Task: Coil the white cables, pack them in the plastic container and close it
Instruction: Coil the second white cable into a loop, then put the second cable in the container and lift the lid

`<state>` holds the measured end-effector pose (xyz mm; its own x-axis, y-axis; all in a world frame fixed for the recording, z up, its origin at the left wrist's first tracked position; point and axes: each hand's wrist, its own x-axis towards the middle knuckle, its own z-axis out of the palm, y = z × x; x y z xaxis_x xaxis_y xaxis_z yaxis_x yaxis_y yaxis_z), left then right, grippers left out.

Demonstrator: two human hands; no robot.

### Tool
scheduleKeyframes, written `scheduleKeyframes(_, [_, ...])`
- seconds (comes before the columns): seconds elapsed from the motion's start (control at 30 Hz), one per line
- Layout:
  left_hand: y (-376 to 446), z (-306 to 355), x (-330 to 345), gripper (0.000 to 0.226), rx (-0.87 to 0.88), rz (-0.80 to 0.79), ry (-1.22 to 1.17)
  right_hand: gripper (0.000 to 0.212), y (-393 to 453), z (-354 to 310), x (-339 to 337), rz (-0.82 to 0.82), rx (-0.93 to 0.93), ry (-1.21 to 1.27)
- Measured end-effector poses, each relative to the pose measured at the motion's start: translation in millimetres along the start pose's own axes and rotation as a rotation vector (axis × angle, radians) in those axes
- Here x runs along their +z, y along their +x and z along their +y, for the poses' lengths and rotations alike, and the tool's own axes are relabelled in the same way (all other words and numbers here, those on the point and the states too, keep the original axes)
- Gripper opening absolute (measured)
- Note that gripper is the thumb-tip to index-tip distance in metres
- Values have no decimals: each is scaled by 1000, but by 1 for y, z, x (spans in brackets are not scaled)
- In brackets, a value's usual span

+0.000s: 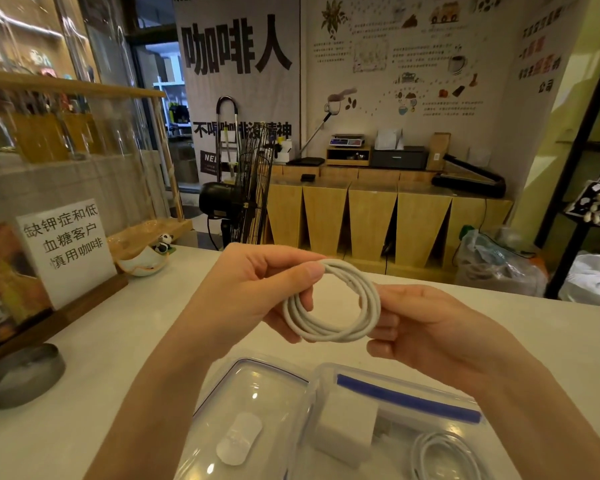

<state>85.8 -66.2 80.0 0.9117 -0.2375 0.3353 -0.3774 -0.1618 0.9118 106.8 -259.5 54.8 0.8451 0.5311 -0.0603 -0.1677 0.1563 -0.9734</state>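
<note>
A white cable (329,332), wound into a round coil of several loops, hangs in the air above the counter. My left hand (243,292) pinches its top and left side. My right hand (426,327) grips its right side. Below them the clear plastic container (326,372) stands open on the counter. Inside it lie a white charger block (347,427), a second coiled white cable (444,455) and a blue strip (409,398). The clear lid (253,410) lies flat to the container's left.
A round metal tin (25,375) sits at the counter's left edge. Behind it stands a paper sign (66,247) on a wooden base, with a small panda bowl (146,261) beside it. A black fan (236,199) stands beyond the counter.
</note>
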Motion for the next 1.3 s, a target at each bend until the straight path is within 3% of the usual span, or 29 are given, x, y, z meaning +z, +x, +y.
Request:
scheduleKeyframes(0.23, [-4, 0, -21, 28, -82, -253, 149, 24, -11, -9, -4, -33, 47, -278])
scheduleKeyframes(0.43, [-6, -1, -20, 27, -134, -189, 202, 30, -11, -3, 10, 7, 19, -503])
scheduleKeyframes(0.67, [-10, -11, 16, 11, -248, -240, 280, 35, -31, 3, 10, 76, 16, -647])
scheduleKeyframes(0.77, [-21, -30, 36, 11, -271, -319, 409, 35, -46, 17, -1, 94, 135, -723])
scheduleKeyframes(0.87, [-30, -46, 51, 18, -244, -413, 589, 19, -53, 37, -6, 120, 241, -821])
scheduleKeyframes(1.0, [-37, -54, 67, 24, -201, -461, 822, 17, -54, 59, -8, 203, 242, -989])
scheduleKeyframes(1.3, [-48, -60, 87, 24, -127, -488, 1170, 9, -51, 73, -11, 242, 173, -1119])
